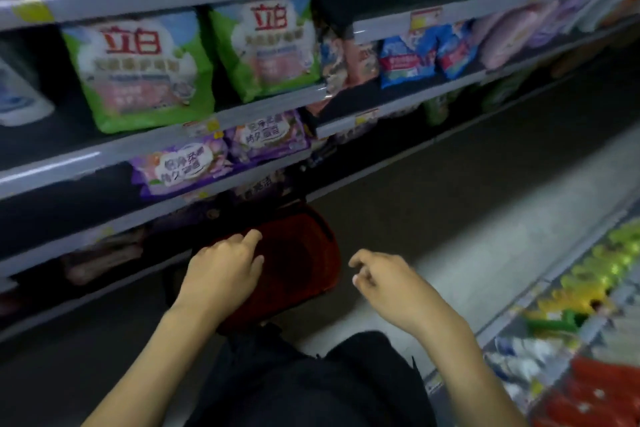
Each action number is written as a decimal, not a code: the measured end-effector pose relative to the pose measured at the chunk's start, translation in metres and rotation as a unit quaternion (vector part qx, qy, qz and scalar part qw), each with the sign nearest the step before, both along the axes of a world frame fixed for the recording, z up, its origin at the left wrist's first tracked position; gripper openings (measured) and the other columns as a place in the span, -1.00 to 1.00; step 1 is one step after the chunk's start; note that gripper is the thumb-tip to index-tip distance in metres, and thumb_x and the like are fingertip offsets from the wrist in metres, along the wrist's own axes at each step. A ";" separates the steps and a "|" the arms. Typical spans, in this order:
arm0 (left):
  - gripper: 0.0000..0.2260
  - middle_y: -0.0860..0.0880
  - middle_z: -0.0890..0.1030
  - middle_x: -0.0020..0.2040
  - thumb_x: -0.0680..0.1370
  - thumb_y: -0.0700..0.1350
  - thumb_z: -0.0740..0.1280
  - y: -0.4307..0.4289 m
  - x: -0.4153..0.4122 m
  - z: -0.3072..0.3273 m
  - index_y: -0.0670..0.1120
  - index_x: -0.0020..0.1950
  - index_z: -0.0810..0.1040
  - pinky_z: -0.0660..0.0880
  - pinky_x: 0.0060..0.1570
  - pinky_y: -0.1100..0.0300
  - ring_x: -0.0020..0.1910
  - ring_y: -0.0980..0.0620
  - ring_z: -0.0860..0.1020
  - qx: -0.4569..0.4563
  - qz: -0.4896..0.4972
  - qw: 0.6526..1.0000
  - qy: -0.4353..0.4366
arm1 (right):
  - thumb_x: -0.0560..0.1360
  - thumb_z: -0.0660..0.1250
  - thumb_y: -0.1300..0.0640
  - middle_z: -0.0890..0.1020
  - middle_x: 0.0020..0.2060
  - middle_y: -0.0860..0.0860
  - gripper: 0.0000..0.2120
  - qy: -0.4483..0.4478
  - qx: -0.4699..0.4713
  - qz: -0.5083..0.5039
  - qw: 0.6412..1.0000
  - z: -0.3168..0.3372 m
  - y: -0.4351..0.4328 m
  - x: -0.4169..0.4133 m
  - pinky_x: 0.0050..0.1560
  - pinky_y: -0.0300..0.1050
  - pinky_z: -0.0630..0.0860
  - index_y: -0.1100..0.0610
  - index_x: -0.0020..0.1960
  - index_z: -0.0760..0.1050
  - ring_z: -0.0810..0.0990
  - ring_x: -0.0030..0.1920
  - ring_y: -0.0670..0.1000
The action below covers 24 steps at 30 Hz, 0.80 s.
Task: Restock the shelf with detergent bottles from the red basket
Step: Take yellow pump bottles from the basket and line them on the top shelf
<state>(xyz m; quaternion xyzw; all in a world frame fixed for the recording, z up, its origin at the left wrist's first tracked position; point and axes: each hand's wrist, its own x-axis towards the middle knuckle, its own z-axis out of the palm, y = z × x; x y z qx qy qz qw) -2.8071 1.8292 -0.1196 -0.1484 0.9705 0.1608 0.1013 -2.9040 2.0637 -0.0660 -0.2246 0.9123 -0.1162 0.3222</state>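
Observation:
A red basket [304, 260] stands on the dark floor in front of the shelving, and its inside looks dark with no bottle showing. My left hand [225, 270] hovers over the basket's near left rim with loosely bent fingers and holds nothing. My right hand [384, 279] hangs to the right of the basket above the floor, fingers relaxed and empty. On the shelf [156, 146] to the left stand green detergent bags [142, 69] and, one level lower, purple detergent bags [183, 166]. No detergent bottle is plainly visible.
The shelving runs along the left and away to the upper right, holding blue bags [408, 59] and pink packs [505, 35]. A second rack [588, 305] with yellow, green and red goods lines the right edge. The grey aisle floor [485, 211] lies between them.

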 end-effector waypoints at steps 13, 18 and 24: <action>-0.74 -0.01 0.56 0.06 0.64 0.06 0.15 -0.008 0.007 -0.080 0.01 0.29 0.37 0.53 -0.17 0.05 -0.01 -0.10 0.59 0.096 0.314 0.934 -0.138 | 0.65 0.18 0.04 0.63 -0.09 -0.05 -0.72 -0.127 0.090 0.327 0.932 -0.090 -0.122 -0.138 -0.07 0.03 0.62 0.00 0.34 0.45 0.62 -0.15 -0.03; -0.73 -0.05 0.56 0.15 0.62 0.02 0.15 0.026 0.004 -0.131 0.01 0.30 0.39 0.54 -0.12 0.04 0.07 -0.12 0.58 0.142 0.418 0.874 -0.204 | 0.67 0.13 0.11 0.55 0.13 0.00 -0.73 -0.194 0.129 0.440 0.867 -0.163 -0.164 -0.171 -0.02 -0.14 0.44 0.05 0.35 0.41 0.51 0.02 -0.05; -0.74 -0.10 0.57 0.16 0.61 -0.01 0.16 0.046 -0.006 -0.232 -0.03 0.25 0.47 0.56 0.00 -0.04 0.12 -0.17 0.56 0.180 0.505 0.815 -0.220 | 0.65 0.17 0.10 0.56 0.14 -0.05 -0.73 -0.212 0.171 0.504 0.819 -0.277 -0.188 -0.172 -0.06 -0.19 0.54 -0.01 0.32 0.46 0.59 -0.01 -0.11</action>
